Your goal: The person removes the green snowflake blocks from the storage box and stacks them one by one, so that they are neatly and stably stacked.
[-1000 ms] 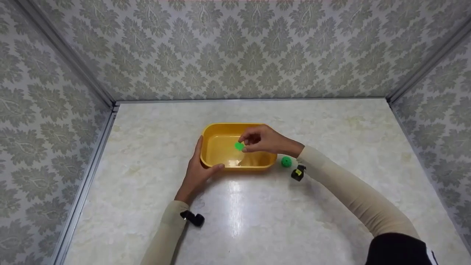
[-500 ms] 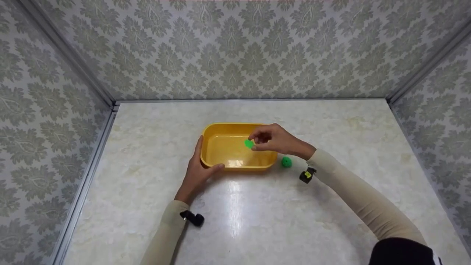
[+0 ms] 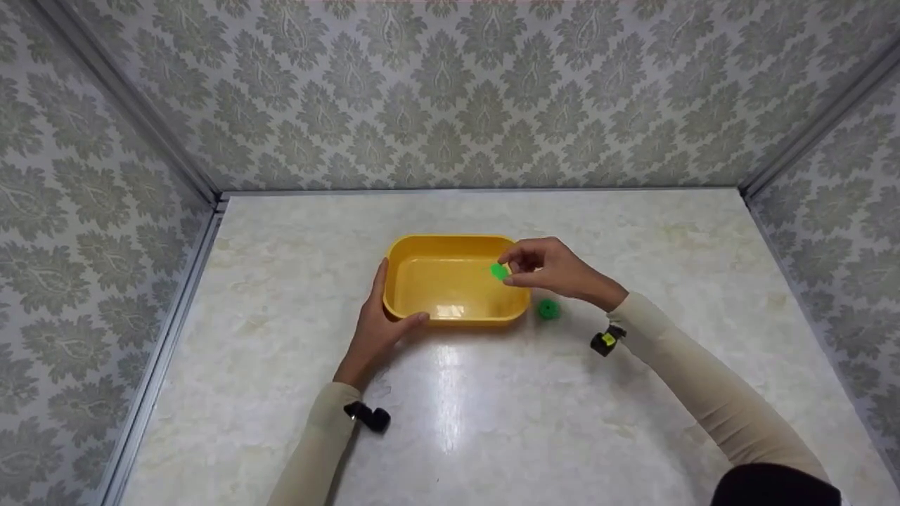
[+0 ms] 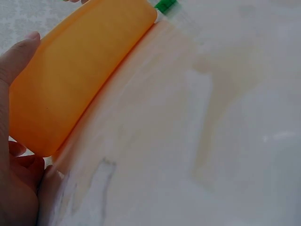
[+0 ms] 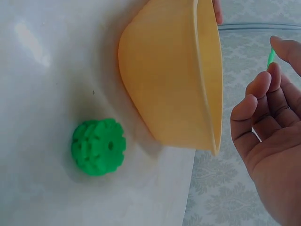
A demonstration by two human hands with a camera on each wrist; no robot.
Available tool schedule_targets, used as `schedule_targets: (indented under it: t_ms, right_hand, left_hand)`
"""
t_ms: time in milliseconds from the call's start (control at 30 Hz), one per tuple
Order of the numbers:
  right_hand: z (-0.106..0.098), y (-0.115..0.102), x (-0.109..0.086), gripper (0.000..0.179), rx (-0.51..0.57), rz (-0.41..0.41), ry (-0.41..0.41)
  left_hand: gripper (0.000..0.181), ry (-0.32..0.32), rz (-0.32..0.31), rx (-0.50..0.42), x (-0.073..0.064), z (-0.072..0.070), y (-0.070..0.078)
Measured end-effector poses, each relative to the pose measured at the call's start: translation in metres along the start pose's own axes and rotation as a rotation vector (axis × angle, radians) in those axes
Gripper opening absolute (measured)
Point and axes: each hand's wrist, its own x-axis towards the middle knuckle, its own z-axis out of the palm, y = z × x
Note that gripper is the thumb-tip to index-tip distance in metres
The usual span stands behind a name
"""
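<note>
A yellow plastic tub (image 3: 458, 322) stands on the table. My left hand (image 3: 375, 336) grips its near left corner, the thumb over the front rim and the fingers along the left side. Above the tub's right end, my right hand (image 3: 559, 269) pinches a small, thin green disc (image 3: 499, 272) between thumb and fingertip; in the right wrist view the disc (image 5: 271, 57) shows edge-on. Just right of the tub, a short stack of green notched discs (image 5: 99, 147) lies on the table, with a small hole in its end face. The wrist views show the tub's outer walls (image 4: 80, 70).
The pale marbled table (image 3: 295, 281) is bounded by patterned wall panels (image 3: 443, 105) at the back and both sides. Metal rails (image 3: 478, 189) run along the table's edges. Small black cameras (image 3: 369, 417) are strapped to both sleeves.
My right hand has moved to the right with the green disc, from over the tub's middle to its right end. The left hand, the tub and the green stack stay in place.
</note>
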Motion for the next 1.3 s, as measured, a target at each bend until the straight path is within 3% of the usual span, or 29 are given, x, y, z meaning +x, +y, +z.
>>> schedule_targets:
  t_ms: [567, 1300]
  right_hand:
    - [-0.017, 0.016, -0.034, 0.026, -0.08, 0.075, 0.076]
    - [-0.017, 0.044, -0.07, 0.025, -0.192, 0.123, 0.113]
  left_hand:
    - [0.124, -0.004, 0.007, -0.006, 0.001, 0.001, -0.002]
    - [0.126, 0.001, 0.015, -0.003, 0.001, 0.0, -0.001]
